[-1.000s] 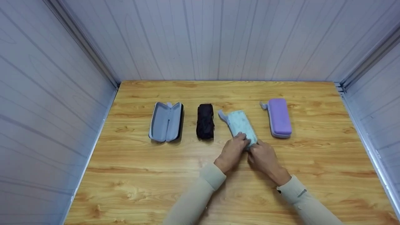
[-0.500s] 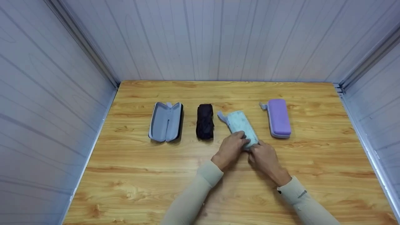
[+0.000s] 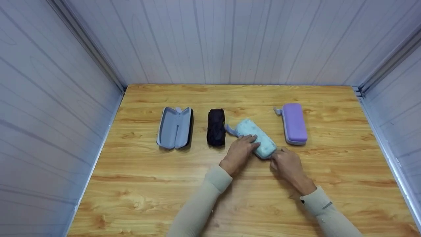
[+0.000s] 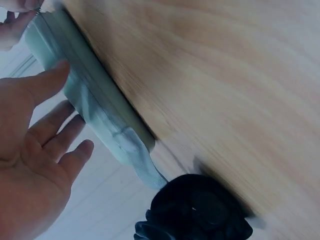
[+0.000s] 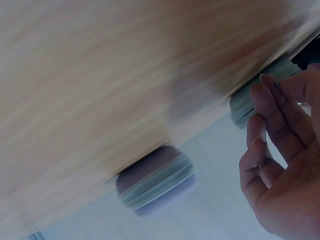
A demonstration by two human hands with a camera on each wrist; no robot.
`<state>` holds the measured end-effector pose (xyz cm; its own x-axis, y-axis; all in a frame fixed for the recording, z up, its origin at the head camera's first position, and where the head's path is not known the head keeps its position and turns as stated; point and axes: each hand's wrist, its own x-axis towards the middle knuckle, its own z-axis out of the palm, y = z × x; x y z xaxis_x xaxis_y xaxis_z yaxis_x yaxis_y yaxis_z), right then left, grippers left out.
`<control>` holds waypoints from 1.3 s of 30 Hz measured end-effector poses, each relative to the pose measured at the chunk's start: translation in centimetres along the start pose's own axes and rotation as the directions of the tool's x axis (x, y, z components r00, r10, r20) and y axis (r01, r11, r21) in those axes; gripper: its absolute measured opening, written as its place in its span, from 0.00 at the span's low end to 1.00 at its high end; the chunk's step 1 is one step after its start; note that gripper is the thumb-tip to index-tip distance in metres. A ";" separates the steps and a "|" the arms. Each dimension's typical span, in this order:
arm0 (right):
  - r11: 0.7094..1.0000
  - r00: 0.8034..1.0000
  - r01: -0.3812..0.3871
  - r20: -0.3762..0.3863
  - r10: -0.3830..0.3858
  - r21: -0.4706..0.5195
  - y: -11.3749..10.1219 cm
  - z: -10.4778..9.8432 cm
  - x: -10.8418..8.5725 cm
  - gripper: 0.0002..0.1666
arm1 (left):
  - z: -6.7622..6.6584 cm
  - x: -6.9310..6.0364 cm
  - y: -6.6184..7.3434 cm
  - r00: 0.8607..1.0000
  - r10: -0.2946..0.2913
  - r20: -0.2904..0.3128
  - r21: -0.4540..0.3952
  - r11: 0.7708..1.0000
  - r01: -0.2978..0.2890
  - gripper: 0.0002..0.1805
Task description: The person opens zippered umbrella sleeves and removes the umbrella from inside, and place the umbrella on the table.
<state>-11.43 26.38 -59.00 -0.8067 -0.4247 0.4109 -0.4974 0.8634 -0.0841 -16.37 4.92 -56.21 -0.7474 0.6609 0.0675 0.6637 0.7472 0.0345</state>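
A mint-green zippered glasses case lies slanted on the wooden table in the head view, its grey strap toward the far left. My left hand rests over its lid, fingers and thumb spread fairly straight; the left wrist view shows these fingertips against the lid. At the case's near right end, my right hand pinches what looks like the zipper pull. That pull is mostly hidden by the fingers. The zipper seam along the side appears closed in the left wrist view.
Left of the case lies a black folded umbrella, close to the grey strap. Farther left, another glasses case lies open with its grey lining showing. A closed purple glasses case lies to the right. Pale panels wall the table.
The mint case has turned, its near end shifting right and its strap end toward the umbrella. My right hand moved right with it. My left hand now lies flatter on the lid.
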 end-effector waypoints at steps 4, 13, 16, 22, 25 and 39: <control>0.999 0.999 -0.038 -0.002 0.038 0.017 0.6 -0.3 -0.3 0.11 | 0.0 0.0 -0.1 1.000 0.000 0.017 -0.014 1.000 0.000 0.26; 0.997 0.997 -0.077 -0.010 0.077 0.032 0.6 -0.4 -0.4 0.17 | 0.3 0.6 0.4 0.999 -0.031 -0.011 -0.042 0.999 0.031 0.23; 0.996 0.997 -0.079 -0.005 0.080 0.033 0.4 -0.4 -0.4 0.15 | 0.6 0.8 0.6 0.998 -0.054 -0.030 -0.041 0.998 0.053 0.22; 0.997 0.997 -0.080 -0.004 0.080 0.024 -0.1 -0.4 -0.5 0.15 | 0.8 1.1 0.9 0.995 -0.071 -0.074 -0.051 0.996 0.068 0.20; 0.998 0.998 -0.065 -0.002 0.065 0.012 -0.4 -0.4 -0.4 0.13 | 0.8 1.0 0.9 0.993 -0.078 -0.089 -0.053 0.996 0.073 0.20; 0.995 0.994 -0.049 -0.102 0.040 -0.091 -2.2 0.0 -0.3 0.13 | 0.7 1.0 1.5 0.991 -0.121 -0.063 -0.046 0.992 0.119 0.19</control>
<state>-10.08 24.57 -58.97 -0.7889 -0.3601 0.4980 -0.4262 0.9044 -0.0211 -16.12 6.79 -56.80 -0.8193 0.5595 0.1256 0.5710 0.8162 0.0881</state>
